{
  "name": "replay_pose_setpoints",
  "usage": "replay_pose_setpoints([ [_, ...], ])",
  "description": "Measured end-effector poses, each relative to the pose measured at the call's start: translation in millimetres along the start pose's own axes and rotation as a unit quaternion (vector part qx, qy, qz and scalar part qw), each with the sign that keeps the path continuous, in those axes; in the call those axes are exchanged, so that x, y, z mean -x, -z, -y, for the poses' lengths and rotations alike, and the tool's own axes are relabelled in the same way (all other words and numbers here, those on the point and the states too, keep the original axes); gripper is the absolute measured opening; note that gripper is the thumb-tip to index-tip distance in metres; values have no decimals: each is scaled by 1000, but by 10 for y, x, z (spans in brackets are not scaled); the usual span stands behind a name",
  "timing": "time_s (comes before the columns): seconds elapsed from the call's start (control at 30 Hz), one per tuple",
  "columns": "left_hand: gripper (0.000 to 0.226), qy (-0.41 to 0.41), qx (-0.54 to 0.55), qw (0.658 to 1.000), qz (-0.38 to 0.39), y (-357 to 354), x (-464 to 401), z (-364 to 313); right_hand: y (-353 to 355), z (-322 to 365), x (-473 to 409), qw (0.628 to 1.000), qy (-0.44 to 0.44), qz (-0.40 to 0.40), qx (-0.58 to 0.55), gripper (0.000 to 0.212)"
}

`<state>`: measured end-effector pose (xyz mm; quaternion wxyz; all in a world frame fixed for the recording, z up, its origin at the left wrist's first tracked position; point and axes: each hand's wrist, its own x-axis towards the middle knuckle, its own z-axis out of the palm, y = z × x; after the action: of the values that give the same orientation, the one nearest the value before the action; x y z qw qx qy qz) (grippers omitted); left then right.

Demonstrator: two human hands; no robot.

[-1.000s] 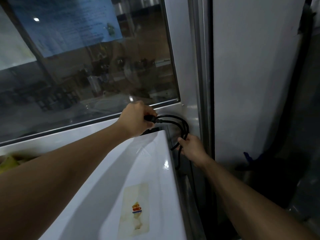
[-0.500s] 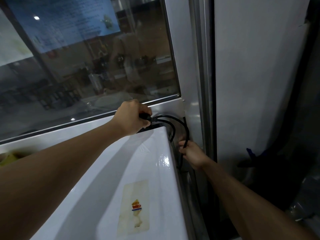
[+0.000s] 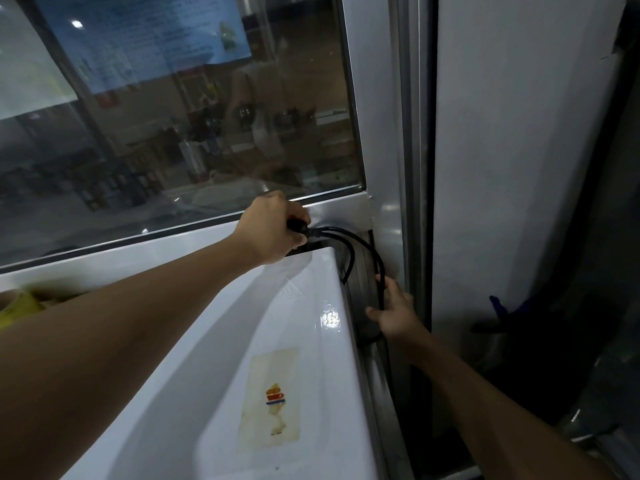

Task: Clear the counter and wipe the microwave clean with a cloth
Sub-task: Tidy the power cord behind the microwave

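Your left hand (image 3: 273, 230) is curled tight round the black plug (image 3: 298, 226) at the back corner of the white microwave (image 3: 242, 358), centre of frame just under the window (image 3: 173, 133). Your right hand (image 3: 394, 313), lower and to the right, holds the cable (image 3: 377, 271) loosely, fingers wrapped round it in the gap between the microwave and the metal frame (image 3: 384, 216).

Tip, I'd say: feed slack up with the right while the left guides the plug, so the loops don't snag behind the casing. Can't see a cloth anywhere, so wiping looks a way off.

Compared with half a second back, your right hand has slid slightly further down the cable; left hand's barely shifted.
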<state>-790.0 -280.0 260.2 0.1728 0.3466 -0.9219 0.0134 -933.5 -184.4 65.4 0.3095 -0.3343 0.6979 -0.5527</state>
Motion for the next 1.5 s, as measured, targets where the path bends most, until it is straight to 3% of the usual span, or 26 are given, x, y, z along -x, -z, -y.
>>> replay_pose_setpoints([
  [0.27, 31, -5, -10, 1000, 0, 20, 10, -9, 30, 97, 29, 994, -60, 61, -69, 78],
  [0.4, 28, -8, -19, 1000, -2, 77, 8, 22, -25, 169, -63, 990, -92, 50, -98, 64],
  [0.6, 27, -2, -21, 1000, 3, 83, 28, 106, -151, 55, -86, 992, -101, 66, -34, 50],
  [1.07, 26, 15, 20, 1000, -10, -59, 118, 181, 44, 190, 64, 995, -78, 65, 0, 58],
  [1.23, 34, -6, 12, 999, -45, -173, 168, 230, 80, 205, 85, 992, -110, 64, -5, 55],
  [1.5, 18, 47, -40, 994, -89, -192, 245, 216, 109, 255, 88, 991, -125, 48, -1, 67],
])
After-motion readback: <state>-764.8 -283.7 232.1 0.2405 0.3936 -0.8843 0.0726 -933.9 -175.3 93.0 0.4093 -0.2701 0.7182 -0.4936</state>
